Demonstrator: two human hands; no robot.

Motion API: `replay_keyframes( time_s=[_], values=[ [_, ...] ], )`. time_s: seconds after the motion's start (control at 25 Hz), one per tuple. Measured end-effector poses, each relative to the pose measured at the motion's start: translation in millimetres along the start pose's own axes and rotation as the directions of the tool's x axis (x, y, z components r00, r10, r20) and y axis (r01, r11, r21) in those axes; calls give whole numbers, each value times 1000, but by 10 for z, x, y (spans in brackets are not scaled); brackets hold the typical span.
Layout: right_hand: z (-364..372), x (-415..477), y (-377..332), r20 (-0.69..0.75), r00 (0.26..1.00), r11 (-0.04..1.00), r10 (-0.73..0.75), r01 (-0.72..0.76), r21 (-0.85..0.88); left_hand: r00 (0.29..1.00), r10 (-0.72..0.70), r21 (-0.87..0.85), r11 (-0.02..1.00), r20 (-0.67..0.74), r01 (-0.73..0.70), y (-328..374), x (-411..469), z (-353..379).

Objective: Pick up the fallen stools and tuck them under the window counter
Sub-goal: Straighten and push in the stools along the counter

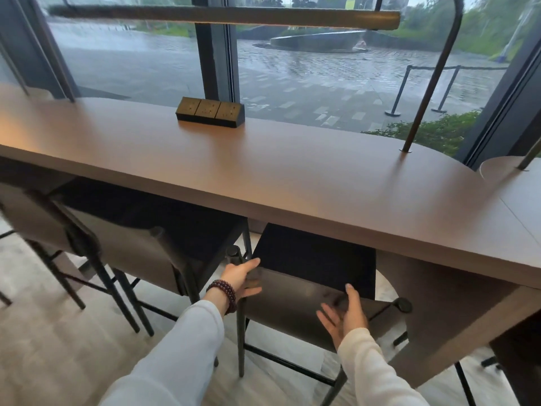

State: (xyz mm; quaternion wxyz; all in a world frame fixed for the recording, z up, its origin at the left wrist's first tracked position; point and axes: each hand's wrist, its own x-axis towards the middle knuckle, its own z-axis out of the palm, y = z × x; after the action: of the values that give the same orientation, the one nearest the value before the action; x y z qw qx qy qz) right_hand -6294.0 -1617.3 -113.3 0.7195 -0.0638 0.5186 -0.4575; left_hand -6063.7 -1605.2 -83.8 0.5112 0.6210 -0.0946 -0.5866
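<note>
A dark stool [295,300] with a low brown backrest and black metal legs stands upright in front of me, its black seat partly under the brown window counter [292,177]. My left hand [244,276] lies on the left end of its backrest, fingers spread. My right hand [345,315] hovers at the right part of the backrest, fingers apart and blurred; I cannot tell if it touches. Two more stools [146,253] [35,221] stand upright to the left, tucked under the counter.
A black socket box [210,111] sits on the counter by the window. A thin lamp post [433,74] rises from the counter at the right. The counter's side panel [445,317] stands close to the stool's right. Pale floor [58,353] lies at the lower left.
</note>
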Motion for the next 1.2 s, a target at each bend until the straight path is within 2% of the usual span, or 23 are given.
replay_keyframes(
  time_s=[0.08, 0.12, 0.16, 0.24, 0.32, 0.4, 0.44, 0.48, 0.52, 0.56, 0.6, 0.68, 0.76, 0.84, 0.88, 1.12, 1.2],
  values=[
    [320, -207, 245, 95, 993, 956, 68, -38, -290, 999, 20, 300, 954, -29, -10, 154, -69, -210],
    [498, -317, 372, 148, 985, 892, 85, -9, -452, 997, 72, 463, 885, -38, -46, 242, -95, -317],
    [667, -400, 489, 212, 975, 802, 66, 75, -593, 988, 153, 604, 790, -32, -103, 329, -111, -428],
    [955, -509, 680, 392, 918, 554, -65, 360, -751, 926, 378, 812, 537, 11, -229, 510, -110, -674],
    [1161, -560, 776, 595, 780, 274, -194, 625, -731, 816, 575, 888, 346, 54, -302, 720, -74, -947],
    [1355, -556, 836, 733, 594, 3, -332, 778, -629, 713, 691, 935, 163, 120, -316, 932, 3, -1250],
    [1460, -521, 871, 769, 507, -145, -390, 790, -595, 687, 707, 963, 34, 167, -269, 1029, 70, -1406],
    [1567, -468, 900, 780, 460, -272, -423, 757, -594, 688, 694, 976, -110, 211, -189, 1120, 141, -1542],
    [1679, -415, 925, 768, 465, -361, -440, 692, -625, 716, 653, 963, -247, 245, -105, 1208, 212, -1663],
    [1783, -377, 953, 738, 504, -424, -449, 607, -672, 754, 599, 931, -364, 269, -43, 1286, 279, -1768],
    [1869, -352, 993, 709, 530, -473, -466, 528, -706, 785, 549, 893, -449, 289, -15, 1363, 358, -1855],
    [1967, -341, 1126, 713, 491, -521, -501, 487, -701, 815, 486, 853, -522, 315, -18, 1469, 502, -1980],
    [2121, -390, 1383, 735, 473, -449, -486, 587, -674, 839, 429, 848, -525, 334, -69, 1600, 642, -2128],
    [2355, -421, 1696, 743, 532, -362, -407, 653, -666, 864, 383, 859, -501, 328, -104, 1693, 753, -2302],
    [2503, -402, 1833, 746, 563, -353, -355, 658, -665, 868, 369, 861, -494, 331, -118, 1718, 794, -2390],
    [3375, -169, 2215, 705, 700, -613, -115, 508, -605, 886, 288, 843, -506, 364, -182, 1734, 970, -2673],
    [3479, -107, 2233, 655, 752, -627, -77, 474, -618, 868, 302, 825, -533, 394, -188, 1727, 1010, -2659]
  ],
)
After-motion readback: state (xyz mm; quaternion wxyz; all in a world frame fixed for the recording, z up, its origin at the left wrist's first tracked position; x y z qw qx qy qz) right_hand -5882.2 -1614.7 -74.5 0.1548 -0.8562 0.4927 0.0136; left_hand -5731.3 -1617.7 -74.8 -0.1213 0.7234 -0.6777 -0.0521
